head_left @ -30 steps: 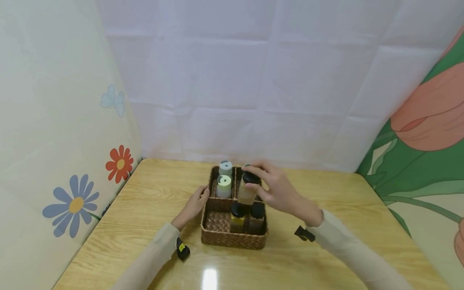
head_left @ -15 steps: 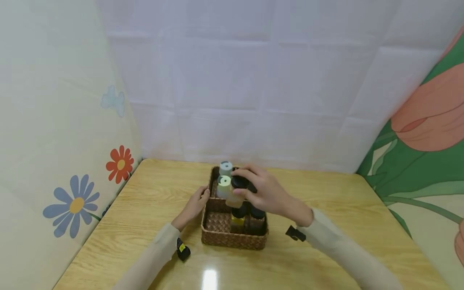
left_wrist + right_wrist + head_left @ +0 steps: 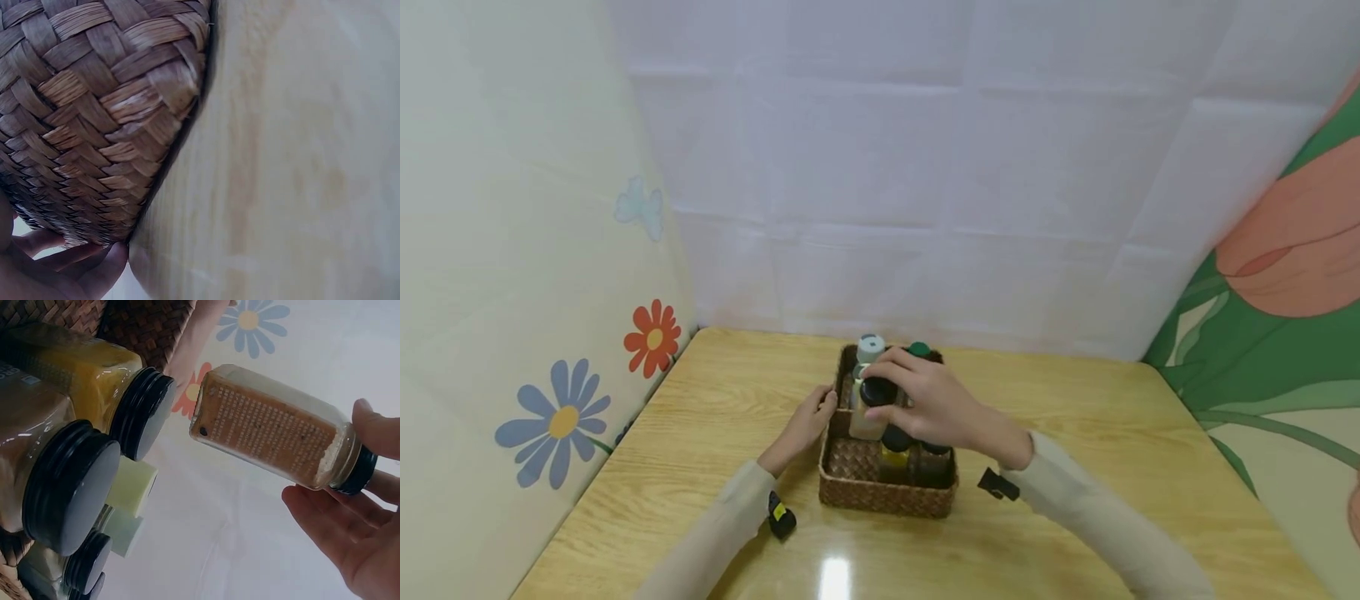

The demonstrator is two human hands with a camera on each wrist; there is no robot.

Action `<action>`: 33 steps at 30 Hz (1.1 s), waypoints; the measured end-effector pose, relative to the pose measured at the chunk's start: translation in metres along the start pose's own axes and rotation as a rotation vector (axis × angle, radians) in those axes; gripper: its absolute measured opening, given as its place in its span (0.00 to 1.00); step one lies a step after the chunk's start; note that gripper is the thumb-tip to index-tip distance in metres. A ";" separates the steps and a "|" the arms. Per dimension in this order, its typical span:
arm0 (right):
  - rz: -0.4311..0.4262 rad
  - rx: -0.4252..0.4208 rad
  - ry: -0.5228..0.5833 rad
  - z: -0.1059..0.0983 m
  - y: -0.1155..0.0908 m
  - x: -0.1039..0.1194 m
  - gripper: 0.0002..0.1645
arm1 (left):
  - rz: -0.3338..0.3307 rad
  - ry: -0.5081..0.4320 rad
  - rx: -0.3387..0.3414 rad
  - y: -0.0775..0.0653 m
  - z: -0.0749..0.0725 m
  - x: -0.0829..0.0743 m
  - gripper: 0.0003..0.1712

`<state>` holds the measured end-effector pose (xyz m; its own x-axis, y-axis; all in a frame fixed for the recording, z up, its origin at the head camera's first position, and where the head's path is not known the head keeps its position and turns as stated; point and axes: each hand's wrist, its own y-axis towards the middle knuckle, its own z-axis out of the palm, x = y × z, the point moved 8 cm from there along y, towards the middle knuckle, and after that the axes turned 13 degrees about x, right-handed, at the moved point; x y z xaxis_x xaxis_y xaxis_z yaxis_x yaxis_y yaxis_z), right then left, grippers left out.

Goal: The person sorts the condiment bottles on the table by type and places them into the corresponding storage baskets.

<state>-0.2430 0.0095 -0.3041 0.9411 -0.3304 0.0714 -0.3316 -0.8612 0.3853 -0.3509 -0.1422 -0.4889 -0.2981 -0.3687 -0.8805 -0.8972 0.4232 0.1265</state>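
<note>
My right hand (image 3: 936,400) grips a clear glass seasoning jar (image 3: 867,423) by its black lid, thumb on one side and fingers on the other. In the right wrist view, this jar (image 3: 269,428) shows a brown back covered in small print and pale matter near its neck. It hangs over the left part of the woven basket (image 3: 883,497), close to the divider. My left hand (image 3: 805,425) holds the basket's left side; the left wrist view shows the fingers (image 3: 103,272) against the lower woven wall (image 3: 94,119).
In the basket's front section stand a yellow-filled jar (image 3: 894,462) and a dark-filled jar (image 3: 934,468), both black-lidded. White-capped (image 3: 871,346) and green-topped (image 3: 919,349) containers sit behind. A pale yellow cap (image 3: 131,486) shows in the right wrist view. Wooden table surrounds the basket; a white cloth hangs behind.
My right hand has carried the jar leftward from the basket's back right section, over the divider to the left side. The left hand stays on the basket.
</note>
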 end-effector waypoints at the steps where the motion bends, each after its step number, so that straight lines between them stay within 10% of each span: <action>1: -0.002 0.006 0.003 0.001 0.001 0.001 0.26 | 0.003 0.000 0.000 0.000 0.000 -0.001 0.26; 33: 0.118 0.502 -0.048 0.070 0.017 -0.015 0.28 | -0.002 -0.036 -0.013 -0.002 0.000 -0.004 0.23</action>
<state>-0.2677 -0.0271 -0.3633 0.8951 -0.4440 0.0408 -0.4374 -0.8922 -0.1128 -0.3486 -0.1418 -0.4857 -0.2848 -0.3394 -0.8965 -0.9020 0.4113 0.1309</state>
